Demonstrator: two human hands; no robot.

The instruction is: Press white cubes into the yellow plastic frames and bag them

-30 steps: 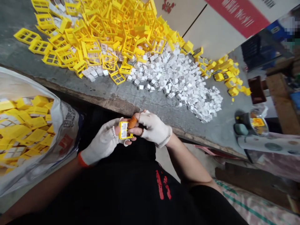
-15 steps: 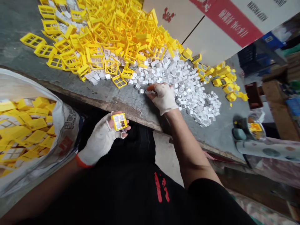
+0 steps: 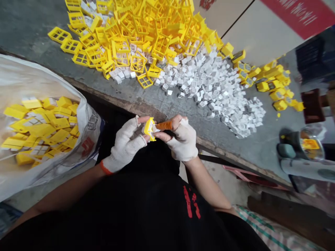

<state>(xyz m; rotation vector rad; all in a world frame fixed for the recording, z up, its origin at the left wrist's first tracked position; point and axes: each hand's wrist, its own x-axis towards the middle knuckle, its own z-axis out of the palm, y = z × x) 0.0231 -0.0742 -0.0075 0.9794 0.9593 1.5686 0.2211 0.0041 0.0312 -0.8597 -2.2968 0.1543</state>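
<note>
My left hand [image 3: 128, 143], in a white fingerless glove, grips a small yellow plastic frame [image 3: 149, 129] by its edges, above my lap at the table's front edge. White pieces show inside the frame, which is tilted. My right hand [image 3: 180, 137], also gloved and with orange wrapping on a finger, pinches a small white plastic cube [image 3: 157, 127] against the frame's open side. On the table beyond lie a heap of loose white cubes [image 3: 206, 80] and a large pile of yellow frames [image 3: 146, 28].
A white sack [image 3: 86, 136] with yellow-and-white pieces stands at the left. Behind the piles is a white carton [image 3: 248, 38] with a red band. More yellow pieces [image 3: 280, 83] and a clear cup [image 3: 319, 144] are on the right of the grey table [image 3: 125, 97].
My right hand has left the heap of white cubes and come back to the yellow frame with a white cube. My left hand has turned the frame. The view has shifted.
</note>
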